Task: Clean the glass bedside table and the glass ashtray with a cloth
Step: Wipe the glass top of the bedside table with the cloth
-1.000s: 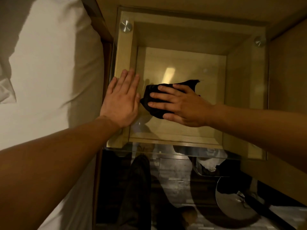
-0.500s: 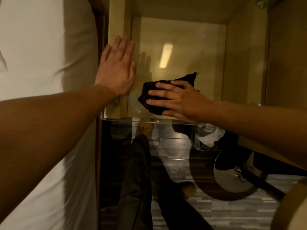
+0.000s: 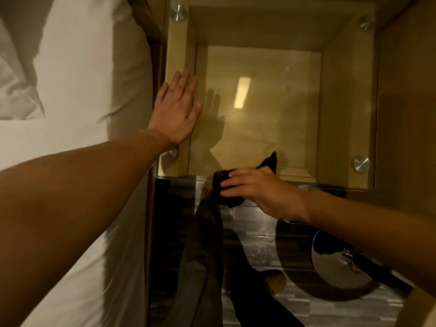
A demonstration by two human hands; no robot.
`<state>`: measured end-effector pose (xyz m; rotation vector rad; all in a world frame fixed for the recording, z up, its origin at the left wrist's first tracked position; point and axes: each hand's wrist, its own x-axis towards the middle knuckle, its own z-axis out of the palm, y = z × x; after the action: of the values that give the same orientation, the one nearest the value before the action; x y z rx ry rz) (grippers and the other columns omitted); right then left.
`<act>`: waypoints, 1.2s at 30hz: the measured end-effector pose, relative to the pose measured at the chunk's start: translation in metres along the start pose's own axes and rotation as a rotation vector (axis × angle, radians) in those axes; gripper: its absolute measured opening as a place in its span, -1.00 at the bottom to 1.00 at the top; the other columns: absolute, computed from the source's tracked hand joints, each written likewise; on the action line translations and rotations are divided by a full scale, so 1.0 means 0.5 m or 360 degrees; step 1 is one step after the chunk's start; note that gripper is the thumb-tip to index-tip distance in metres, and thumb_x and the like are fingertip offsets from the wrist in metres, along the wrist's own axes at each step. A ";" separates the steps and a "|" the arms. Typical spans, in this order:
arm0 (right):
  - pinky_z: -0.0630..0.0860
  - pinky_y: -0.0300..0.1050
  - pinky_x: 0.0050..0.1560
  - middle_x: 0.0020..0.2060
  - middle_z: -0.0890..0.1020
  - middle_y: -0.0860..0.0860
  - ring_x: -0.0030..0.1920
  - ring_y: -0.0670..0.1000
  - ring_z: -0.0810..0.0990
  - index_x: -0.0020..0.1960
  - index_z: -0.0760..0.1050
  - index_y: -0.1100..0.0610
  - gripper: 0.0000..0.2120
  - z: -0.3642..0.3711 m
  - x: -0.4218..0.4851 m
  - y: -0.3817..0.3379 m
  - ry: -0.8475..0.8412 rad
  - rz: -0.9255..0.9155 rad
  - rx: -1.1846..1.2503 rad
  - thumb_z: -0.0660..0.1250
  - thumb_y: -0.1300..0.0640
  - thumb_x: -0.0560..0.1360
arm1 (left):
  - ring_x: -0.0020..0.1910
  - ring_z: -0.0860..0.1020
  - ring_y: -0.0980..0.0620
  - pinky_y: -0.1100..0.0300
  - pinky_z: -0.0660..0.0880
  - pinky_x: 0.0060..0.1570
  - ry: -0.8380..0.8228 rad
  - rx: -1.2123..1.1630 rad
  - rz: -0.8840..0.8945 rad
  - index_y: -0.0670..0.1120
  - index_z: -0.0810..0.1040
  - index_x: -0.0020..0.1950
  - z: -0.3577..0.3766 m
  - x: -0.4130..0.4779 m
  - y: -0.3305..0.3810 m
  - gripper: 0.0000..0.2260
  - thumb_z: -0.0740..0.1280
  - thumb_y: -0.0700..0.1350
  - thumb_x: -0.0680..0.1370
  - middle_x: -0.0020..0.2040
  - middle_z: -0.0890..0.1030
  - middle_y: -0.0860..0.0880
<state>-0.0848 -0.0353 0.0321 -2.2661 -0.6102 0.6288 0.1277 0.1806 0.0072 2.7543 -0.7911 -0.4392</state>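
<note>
Head view, one entry.

Item: glass desk (image 3: 349, 119), square top on a pale wood frame, round metal studs at its corners; a strip of ceiling light was reflected in the glass. We recorded it standing just beside the bed (image 3: 77, 142), which lay on our left under white linen.

Item: left hand (image 3: 177, 112), laid flat on the left edge of the glass, fingers straight and together, holding nothing. Its shadow fell on the shelf below the pane.

Item: dark cloth (image 3: 227, 185), bunched, at the near edge of the desk, partly hanging past the rim, one corner sticking up over the glass.

Item: right hand (image 3: 257, 192), fingers spread over the cloth and pressing it at that near edge.

Item: floor (image 3: 254, 234), grey planks, seen below the desk's front; our dark trouser leg (image 3: 205, 256) stood on it. A round shiny object (image 3: 335, 265) lay on the floor to the right; we could not tell what it was.

Ashtray: not identified by us in this view.
</note>
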 end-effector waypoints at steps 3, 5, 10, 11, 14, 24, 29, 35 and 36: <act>0.43 0.00 0.43 0.38 0.59 -0.08 0.41 -0.12 0.49 0.40 0.58 -0.02 -0.58 -0.031 -0.031 -0.019 -0.0355 0.0349 0.0691 0.25 0.33 0.65 | 0.70 -0.10 -0.01 -0.05 -0.17 0.61 -0.0041 -0.0144 -0.0089 -0.02 0.04 0.72 -0.011 0.005 0.015 -0.37 -0.10 0.25 0.69 0.73 0.00 -0.06; 0.46 -0.09 0.42 0.33 0.62 -0.16 0.35 -0.17 0.55 0.36 0.60 -0.09 -0.62 -0.067 -0.060 -0.021 -0.0459 0.0554 0.1038 0.25 0.25 0.68 | 0.70 -0.13 -0.02 -0.09 -0.18 0.62 -0.0064 -0.0157 -0.0040 -0.01 0.01 0.72 -0.010 0.011 0.045 -0.34 -0.10 0.28 0.68 0.73 -0.03 -0.07; 0.60 -0.14 0.16 0.28 0.67 0.01 0.26 0.04 0.66 0.29 0.66 -0.01 -0.69 -0.197 -0.110 0.019 -0.0072 0.0794 0.2045 0.32 0.19 0.60 | 0.69 -0.16 0.01 -0.15 -0.17 0.63 -0.0062 -0.0054 0.0135 0.06 -0.08 0.71 0.018 0.081 0.153 -0.37 -0.17 0.29 0.67 0.73 -0.08 0.00; 0.62 -0.13 0.10 0.28 0.67 0.04 0.23 0.06 0.67 0.31 0.64 0.00 -0.67 -0.230 -0.112 0.037 0.0044 0.0774 0.2123 0.35 0.15 0.57 | 0.69 -0.20 0.01 -0.15 -0.20 0.62 -0.0054 -0.0018 0.0108 0.08 -0.11 0.71 0.024 0.099 0.167 -0.38 -0.19 0.28 0.68 0.73 -0.12 0.01; 0.66 -0.08 0.04 0.29 0.67 0.05 0.21 0.08 0.69 0.32 0.63 -0.04 -0.64 -0.343 -0.083 0.095 0.0450 0.0695 0.2113 0.39 0.09 0.53 | 0.68 -0.29 -0.03 -0.19 -0.27 0.61 -0.0060 0.0118 0.0018 0.10 -0.21 0.70 0.049 0.128 0.180 -0.39 -0.25 0.28 0.69 0.72 -0.23 0.00; 0.38 -0.36 0.33 0.42 0.52 -0.10 0.35 -0.25 0.49 0.51 0.44 -0.06 -0.62 -0.629 0.173 0.317 0.0766 0.0582 0.0334 0.23 0.12 0.71 | 0.67 -0.33 -0.03 -0.16 -0.39 0.57 -0.0066 0.0184 0.0004 0.09 -0.27 0.69 0.061 0.133 0.175 -0.39 -0.22 0.28 0.69 0.71 -0.26 -0.03; 0.08 0.27 0.52 0.66 0.10 -0.14 0.62 0.12 0.15 0.63 0.12 -0.24 -0.40 -0.618 0.240 0.397 0.0142 0.0611 -0.0607 -0.05 -0.37 0.63 | 0.69 -0.25 -0.03 -0.18 -0.28 0.60 -0.0059 0.0190 0.0003 0.05 -0.14 0.72 0.068 0.132 0.173 -0.39 -0.14 0.26 0.71 0.73 -0.16 -0.03; 0.15 0.17 0.34 0.64 0.04 -0.28 0.58 0.10 0.17 0.61 0.02 -0.34 -0.44 -0.598 0.249 0.445 0.0150 0.0477 -0.0804 -0.16 -0.34 0.62 | 0.70 -0.19 -0.03 -0.21 -0.17 0.60 -0.0032 0.0242 -0.0001 0.03 -0.05 0.72 0.072 0.132 0.173 -0.38 -0.06 0.24 0.71 0.73 -0.06 -0.06; 0.17 0.18 0.34 0.64 0.05 -0.27 0.58 0.10 0.16 0.62 0.02 -0.33 -0.45 -0.593 0.252 0.449 0.0147 0.0455 -0.0785 -0.14 -0.32 0.64 | 0.70 -0.18 -0.03 -0.22 -0.16 0.60 -0.0034 0.0252 -0.0004 0.03 -0.05 0.72 0.073 0.131 0.174 -0.38 -0.04 0.24 0.71 0.73 -0.06 -0.05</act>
<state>0.2412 -0.2540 0.0262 -2.8617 -0.4310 0.5459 0.1267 0.0675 -0.0139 2.9007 -0.8623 -0.4242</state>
